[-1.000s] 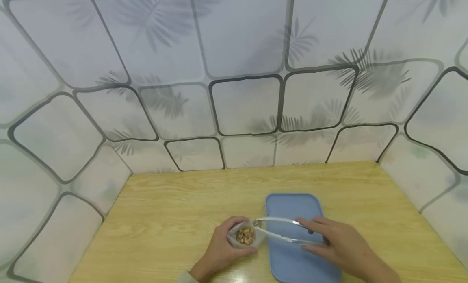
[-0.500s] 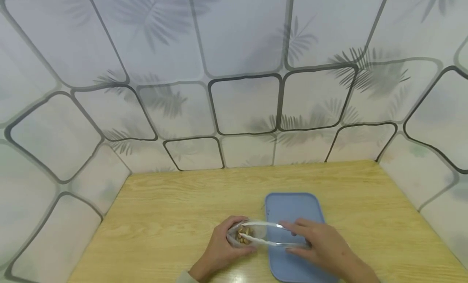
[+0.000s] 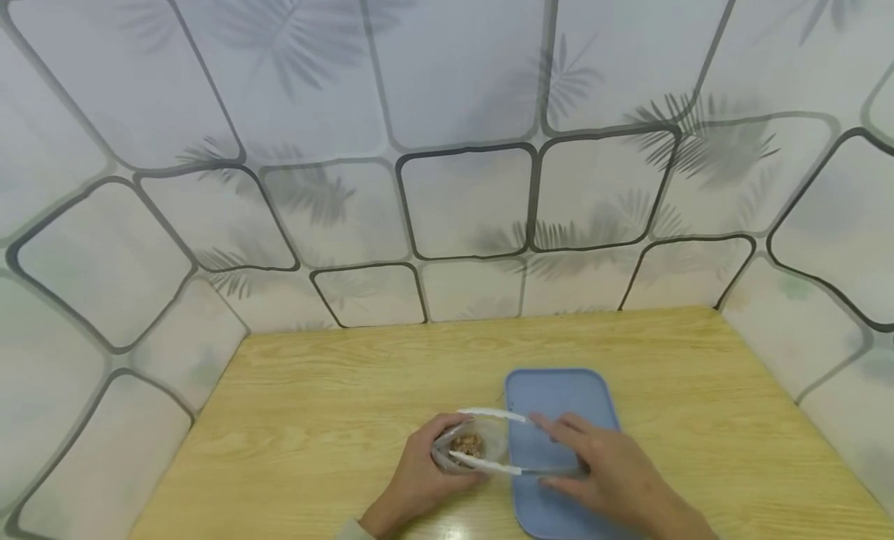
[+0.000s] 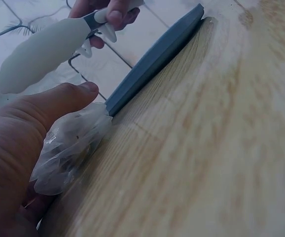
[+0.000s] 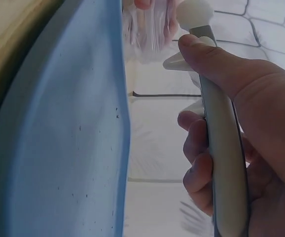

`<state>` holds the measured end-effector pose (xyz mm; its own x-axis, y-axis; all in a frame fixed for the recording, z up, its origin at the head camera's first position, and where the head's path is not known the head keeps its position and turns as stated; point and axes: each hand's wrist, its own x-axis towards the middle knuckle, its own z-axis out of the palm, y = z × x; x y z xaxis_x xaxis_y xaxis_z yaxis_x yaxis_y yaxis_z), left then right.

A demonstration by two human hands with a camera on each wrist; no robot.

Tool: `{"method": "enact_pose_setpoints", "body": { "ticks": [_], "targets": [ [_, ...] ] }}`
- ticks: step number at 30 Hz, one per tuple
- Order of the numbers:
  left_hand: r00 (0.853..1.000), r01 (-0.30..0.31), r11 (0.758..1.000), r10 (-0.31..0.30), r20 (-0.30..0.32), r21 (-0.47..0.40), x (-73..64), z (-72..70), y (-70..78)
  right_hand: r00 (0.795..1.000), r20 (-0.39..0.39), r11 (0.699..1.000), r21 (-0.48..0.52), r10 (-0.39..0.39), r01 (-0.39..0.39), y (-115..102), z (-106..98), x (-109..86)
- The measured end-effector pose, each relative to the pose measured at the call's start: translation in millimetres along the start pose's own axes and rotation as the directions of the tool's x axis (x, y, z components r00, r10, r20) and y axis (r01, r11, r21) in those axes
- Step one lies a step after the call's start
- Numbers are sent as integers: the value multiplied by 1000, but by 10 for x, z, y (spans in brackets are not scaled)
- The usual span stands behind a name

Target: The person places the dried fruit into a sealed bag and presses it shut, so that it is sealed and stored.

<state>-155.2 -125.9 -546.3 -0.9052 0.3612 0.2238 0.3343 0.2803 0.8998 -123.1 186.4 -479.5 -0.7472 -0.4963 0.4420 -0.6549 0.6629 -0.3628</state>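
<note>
My left hand (image 3: 424, 472) grips a clear plastic bag (image 3: 493, 441) by its side on the table, its mouth held wide. Brown nut-like pieces (image 3: 469, 444) lie inside; their exact kind is hard to tell. In the left wrist view the crumpled bag (image 4: 71, 145) sits against the thumb. My right hand (image 3: 611, 466) holds tongs (image 3: 485, 465) with white tips and metal arms. Spread apart, the tips lie over the bag's opening, and nothing shows between them. In the right wrist view thumb and fingers wrap the tongs' pale handle (image 5: 220, 158).
A blue tray (image 3: 559, 389) lies on the wooden table (image 3: 349, 392) under my right hand, just right of the bag. Small dark specks dot the tray's surface. Patterned wall covering (image 3: 468, 202) closes off the back and both sides.
The tongs have moved left from the bag's right rim to over its mouth. Their tips held a nut-like piece before; now they are spread wider without it. The left hand stays put.
</note>
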Motion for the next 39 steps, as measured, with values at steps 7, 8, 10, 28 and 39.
{"method": "enact_pose_setpoints", "body": {
  "ticks": [7, 8, 10, 28, 39],
  "targets": [
    [1000, 5, 1000, -5, -3, 13, 10, 10, -10, 987, -6, 986, -21, 163, -163, 44, -122, 1],
    [1000, 4, 1000, -3, -7, 18, 8, 11, -12, 983, -2, 983, -20, 184, -184, 56, -144, 0],
    [1000, 5, 1000, -5, -14, 24, 3, 12, -18, 979, -13, 979, -25, 203, -204, 94, -186, -4],
    [1000, 22, 999, -21, -23, 33, -6, 10, 6, 853, 13, 853, 2, 521, -521, 822, -420, -217],
    [1000, 9, 1000, -9, -16, 25, -4, 4, 8, 774, 4, 774, 6, 633, -633, 1001, -260, -270]
  ]
}}
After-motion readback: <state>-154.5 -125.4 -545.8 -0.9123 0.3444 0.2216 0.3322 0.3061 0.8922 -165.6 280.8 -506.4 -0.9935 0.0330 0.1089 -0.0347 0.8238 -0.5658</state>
